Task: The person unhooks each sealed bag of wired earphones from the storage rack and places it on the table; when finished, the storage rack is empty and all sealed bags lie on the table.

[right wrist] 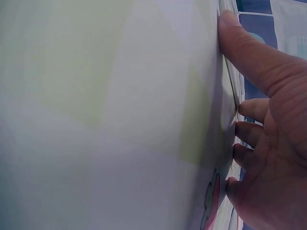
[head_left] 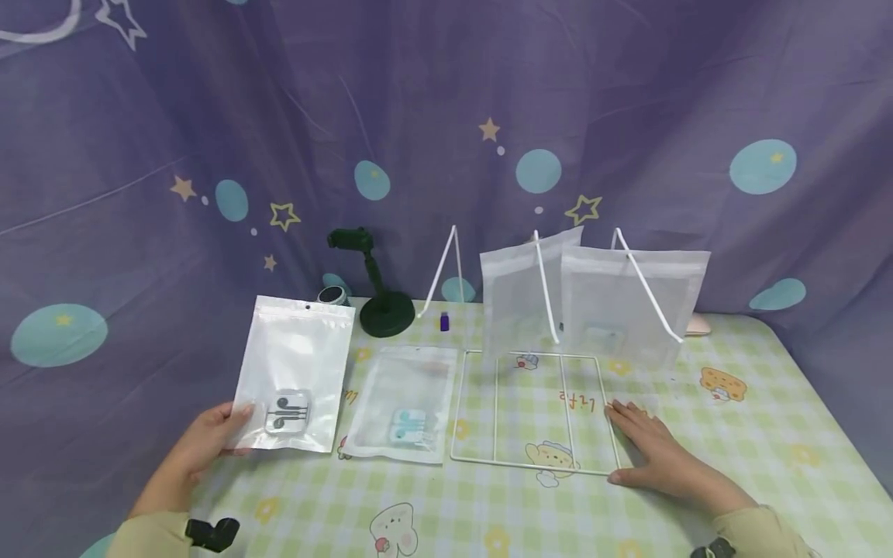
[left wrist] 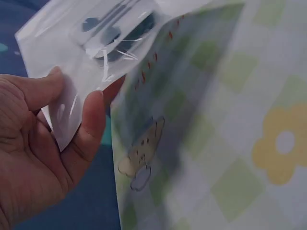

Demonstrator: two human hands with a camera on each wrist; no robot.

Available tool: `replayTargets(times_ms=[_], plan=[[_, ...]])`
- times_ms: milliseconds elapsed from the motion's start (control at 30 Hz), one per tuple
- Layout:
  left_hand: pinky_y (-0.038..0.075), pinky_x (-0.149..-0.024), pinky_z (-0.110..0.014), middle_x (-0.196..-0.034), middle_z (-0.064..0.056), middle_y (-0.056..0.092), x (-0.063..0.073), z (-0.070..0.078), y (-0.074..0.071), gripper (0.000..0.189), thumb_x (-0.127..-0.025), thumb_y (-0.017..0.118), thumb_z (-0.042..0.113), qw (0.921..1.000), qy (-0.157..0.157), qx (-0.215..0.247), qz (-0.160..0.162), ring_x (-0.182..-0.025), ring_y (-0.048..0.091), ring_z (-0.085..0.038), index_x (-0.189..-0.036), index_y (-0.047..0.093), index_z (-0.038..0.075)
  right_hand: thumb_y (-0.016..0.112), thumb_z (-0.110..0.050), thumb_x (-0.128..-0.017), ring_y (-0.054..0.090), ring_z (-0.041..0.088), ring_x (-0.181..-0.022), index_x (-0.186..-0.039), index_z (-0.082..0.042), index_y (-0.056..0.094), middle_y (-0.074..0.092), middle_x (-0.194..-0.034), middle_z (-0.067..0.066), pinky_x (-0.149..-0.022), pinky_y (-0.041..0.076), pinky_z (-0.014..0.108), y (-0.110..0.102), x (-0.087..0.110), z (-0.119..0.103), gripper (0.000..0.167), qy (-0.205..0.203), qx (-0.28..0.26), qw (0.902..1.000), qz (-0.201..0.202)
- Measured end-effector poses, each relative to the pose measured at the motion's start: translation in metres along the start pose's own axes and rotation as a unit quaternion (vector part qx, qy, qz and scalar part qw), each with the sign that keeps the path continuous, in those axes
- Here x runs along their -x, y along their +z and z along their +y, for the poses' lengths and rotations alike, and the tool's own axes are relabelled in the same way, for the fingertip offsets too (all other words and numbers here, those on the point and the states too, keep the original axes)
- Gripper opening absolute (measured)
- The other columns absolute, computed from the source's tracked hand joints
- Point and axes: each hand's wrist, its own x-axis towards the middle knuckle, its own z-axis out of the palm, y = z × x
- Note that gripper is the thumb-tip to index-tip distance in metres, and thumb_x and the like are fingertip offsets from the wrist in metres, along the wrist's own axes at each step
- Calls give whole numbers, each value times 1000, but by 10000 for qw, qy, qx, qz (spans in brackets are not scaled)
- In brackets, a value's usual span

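My left hand (head_left: 209,438) pinches the lower left corner of a white zip bag (head_left: 296,349), thumb in front and fingers behind. Wired earphones in a clear case (head_left: 287,412) show dark through its front; the left wrist view has the same bag (left wrist: 53,43) tilted above the table edge. Beside it lies a second zip bag (head_left: 401,380) with teal earphones (head_left: 409,428). My right hand (head_left: 659,453) rests on the table with fingers spread, thumb and fingertips at the right side of a white wire rack (head_left: 530,466). Two frosted bags (head_left: 519,298) hang from the rack's right arms.
Behind the bags stand a dark green stand (head_left: 387,314) and a round-topped item (head_left: 332,295). A small purple object (head_left: 444,322) lies left of the rack. Part of a pinkish thing (head_left: 698,325) shows behind the right bag. A purple curtain (head_left: 432,101) backs the checked tablecloth (head_left: 767,449).
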Motion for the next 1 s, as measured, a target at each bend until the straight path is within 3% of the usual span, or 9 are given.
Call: replayTargets(times_ms=[200, 500, 733, 833, 933, 1000], plan=[[58, -66, -36, -90, -3, 66, -8, -10, -8, 58, -104, 47, 23, 9974, -456, -398, -399, -73, 64, -16, -136, 30, -22, 82, -45, -73, 14, 58, -138, -147, 6, 35, 25, -152, 32, -102, 9, 75, -1, -1, 0, 102, -3, 11, 10000, -18], [57, -63, -34, -85, -3, 64, -19, -16, -2, 52, -103, 48, 21, 9943, -516, -671, -649, -74, 61, -17, -134, 34, -19, 81, -45, -73, 14, 58, -137, -147, 7, 34, 24, -152, 33, -102, 10, 75, -2, -2, 0, 101, -63, 29, 10000, -3], [55, -59, -31, -82, -2, 60, -28, -27, 6, 53, -103, 48, 20, 9938, -834, -640, -368, -69, 58, -17, -136, 33, -18, 82, -45, -73, 15, 59, -137, -147, 6, 35, 26, -152, 32, -101, 10, 75, -2, -2, -1, 101, -106, 45, 9999, 22], [55, -58, -32, -86, -9, 60, -29, -29, 7, 52, -102, 49, 20, 9936, -826, -739, -235, -68, 58, -18, -135, 34, -17, 81, -45, -73, 15, 59, -137, -147, 6, 35, 26, -152, 32, -101, 10, 75, -1, -3, 0, 101, -118, 61, 9999, 31], [56, -60, -36, -101, -25, 58, -27, -26, 6, 52, -101, 49, 22, 9897, -763, -1211, -98, -75, 59, -23, -134, 36, -17, 81, -45, -73, 15, 59, -137, -147, 6, 35, 26, -152, 32, -102, 10, 75, 0, -3, 0, 101, -114, 39, 9999, 18], [56, -64, -41, -110, -34, 53, -25, -21, 6, 53, -100, 49, 25, 9783, -678, -1958, -32, -83, 61, -32, -132, 40, -16, 81, -45, -73, 15, 59, -137, -147, 6, 35, 26, -152, 32, -102, 9, 75, 0, -2, 0, 101, -96, 34, 9999, 11]])
